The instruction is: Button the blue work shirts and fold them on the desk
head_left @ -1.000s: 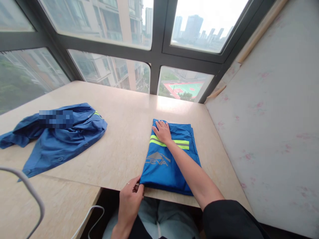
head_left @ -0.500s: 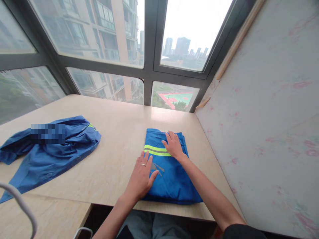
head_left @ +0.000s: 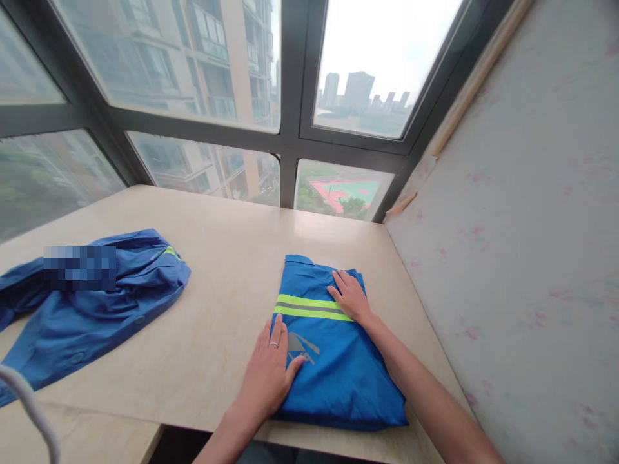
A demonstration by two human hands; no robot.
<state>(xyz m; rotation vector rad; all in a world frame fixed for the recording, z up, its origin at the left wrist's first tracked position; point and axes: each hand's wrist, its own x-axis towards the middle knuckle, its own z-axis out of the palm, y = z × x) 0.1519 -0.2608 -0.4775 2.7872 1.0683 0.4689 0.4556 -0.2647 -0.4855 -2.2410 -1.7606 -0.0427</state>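
Note:
A folded blue work jacket (head_left: 333, 361) lies flat on the pale tabletop in front of me, with a yellow-green and grey reflective band across it and a grey printed mark below. My left hand (head_left: 271, 367), with a ring on one finger, rests along its left edge, fingers stretched and thumb out over the cloth. On the upper right part of the jacket lies my right hand (head_left: 350, 296), palm down, fingers extended. Neither hand grips the cloth.
A second blue garment (head_left: 111, 303) with a yellow-green stripe lies crumpled on the left of the tabletop (head_left: 227, 270). Windows (head_left: 203, 64) rise behind the table. A flowered wall (head_left: 522, 258) borders the right side. A grey curved tube (head_left: 33, 412) shows at lower left.
My right hand has shifted slightly right and towards me, near the jacket's right edge. My left hand sits a little further left, at the left edge. The view has tilted slightly.

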